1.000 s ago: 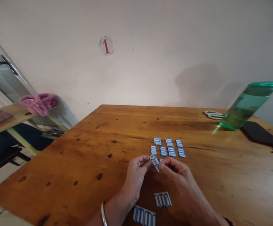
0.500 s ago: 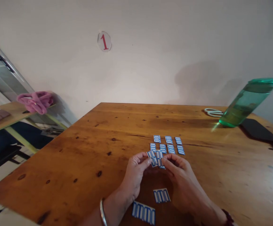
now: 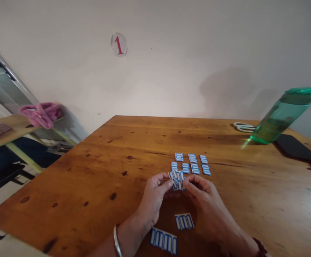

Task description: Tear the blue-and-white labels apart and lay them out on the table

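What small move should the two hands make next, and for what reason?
Perhaps square up the held blue-bordered labels: the left hand and the right hand pinch them from opposite sides, and the pieces seem to overlap at different angles.

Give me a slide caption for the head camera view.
Left hand and right hand holding blue-and-white pieces over a wooden table, similar pieces laid in rows beyond.

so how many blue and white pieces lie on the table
9 visible: three far-row pieces, four pieces in the next row, and two foreground pieces. More may be hidden behind the left hand, right hand or held pieces.
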`<act>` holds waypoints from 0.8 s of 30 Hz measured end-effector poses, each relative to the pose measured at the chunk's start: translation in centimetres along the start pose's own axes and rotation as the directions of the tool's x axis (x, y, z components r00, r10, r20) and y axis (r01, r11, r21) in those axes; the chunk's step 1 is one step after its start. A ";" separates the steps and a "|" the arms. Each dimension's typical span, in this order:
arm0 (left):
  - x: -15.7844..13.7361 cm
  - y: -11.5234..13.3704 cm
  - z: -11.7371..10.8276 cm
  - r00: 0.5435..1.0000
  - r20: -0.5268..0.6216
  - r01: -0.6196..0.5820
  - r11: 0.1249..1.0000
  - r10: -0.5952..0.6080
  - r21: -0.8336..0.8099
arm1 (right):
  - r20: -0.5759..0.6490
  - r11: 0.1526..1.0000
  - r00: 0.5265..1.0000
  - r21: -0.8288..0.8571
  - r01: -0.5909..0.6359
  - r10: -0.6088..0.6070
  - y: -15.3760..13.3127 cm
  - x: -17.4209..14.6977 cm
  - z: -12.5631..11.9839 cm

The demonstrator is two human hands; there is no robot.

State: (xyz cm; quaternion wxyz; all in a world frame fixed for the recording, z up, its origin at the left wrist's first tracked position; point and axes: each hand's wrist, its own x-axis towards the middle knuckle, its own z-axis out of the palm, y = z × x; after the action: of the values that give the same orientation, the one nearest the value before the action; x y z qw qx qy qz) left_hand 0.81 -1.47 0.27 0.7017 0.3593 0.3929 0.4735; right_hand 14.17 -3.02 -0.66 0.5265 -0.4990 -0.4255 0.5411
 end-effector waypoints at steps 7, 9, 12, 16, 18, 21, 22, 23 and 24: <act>0.0 0.1 0.1 1.000 -0.014 0.002 1.000 -0.002 -0.004 | -0.003 1.000 1.000 -0.007 -0.006 0.006 0.0 0.0 0.0; 0.0 0.1 0.1 1.000 -0.011 0.007 1.000 -0.007 -0.001 | 0.002 1.000 1.000 -0.008 -0.015 0.015 -0.1 0.1 0.1; 0.0 0.1 0.1 1.000 -0.007 0.006 1.000 -0.006 0.007 | 0.009 1.000 1.000 -0.002 -0.015 0.015 0.0 0.0 0.2; 0.0 -0.2 0.1 1.000 0.022 -0.001 1.000 0.001 0.001 | 0.015 0.999 1.000 -0.043 0.003 -0.002 0.0 0.0 0.3; 0.0 -0.4 0.2 1.000 0.030 -0.005 1.000 0.005 0.003 | -0.006 0.993 1.000 -0.114 0.030 -0.031 0.0 0.0 0.3; 0.1 -0.5 0.2 0.999 0.036 -0.019 1.000 0.018 0.021 | -0.041 0.970 0.996 -0.234 0.066 -0.077 -0.1 0.2 0.2; 0.1 -0.6 0.2 0.999 0.038 -0.026 0.999 0.025 0.026 | -0.045 0.961 0.995 -0.266 0.073 -0.088 -0.1 0.2 0.2; 0.1 -0.6 0.3 0.999 0.043 -0.033 0.999 0.032 0.028 | -0.048 0.953 0.994 -0.292 0.080 -0.098 0.0 0.2 0.2; 0.1 -0.7 0.3 0.998 0.050 -0.040 0.999 0.039 0.029 | -0.050 0.946 0.992 -0.312 0.091 -0.112 0.0 0.2 0.2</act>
State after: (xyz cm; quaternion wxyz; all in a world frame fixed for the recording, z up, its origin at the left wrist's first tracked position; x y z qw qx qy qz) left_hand 1.37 -1.58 -0.22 0.6963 0.3891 0.3752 0.4722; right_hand 14.01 -2.79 -0.69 0.4833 -0.5704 -0.5121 0.4228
